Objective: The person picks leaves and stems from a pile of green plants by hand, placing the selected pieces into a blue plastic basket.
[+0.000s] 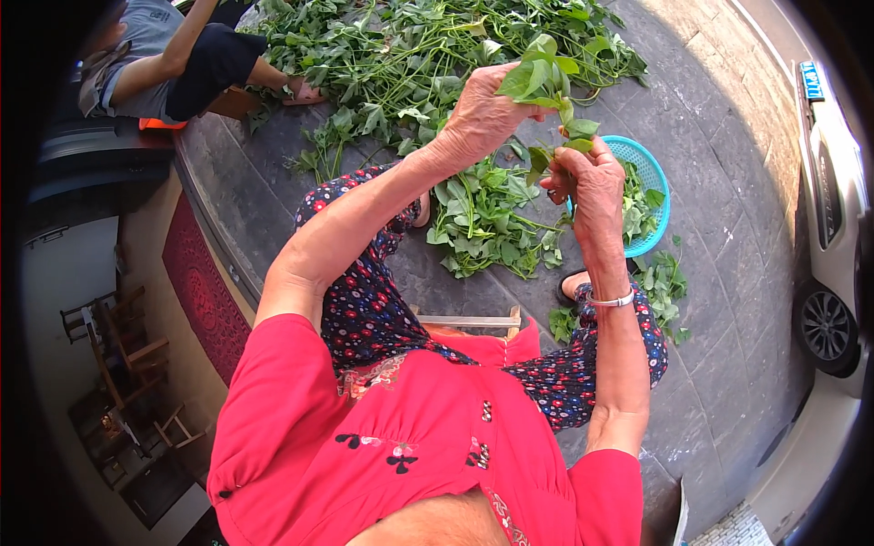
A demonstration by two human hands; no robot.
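My left hand [484, 111] is raised in front of me, its fingers closed round the top of a leafy green vine [535, 80]. Lower and to the right, my right hand [594, 182] pinches the same vine, with leaves sticking out past the fingers. Just beyond and beneath that hand stands a round blue plastic basket [662, 187] holding loose green leaves [639, 207]. On the ground between my feet lies a small heap of leafy stems [487, 218]. The exact pinch points are partly hidden by leaves and fingers.
A large pile of green vines [382, 64] spreads across the dark tiled ground [728, 300]. Another person [168, 64] sits at the upper left. More leaves [663, 284] lie by my right foot. A white car [833, 227] stands at right; a red mat [202, 287] lies left.
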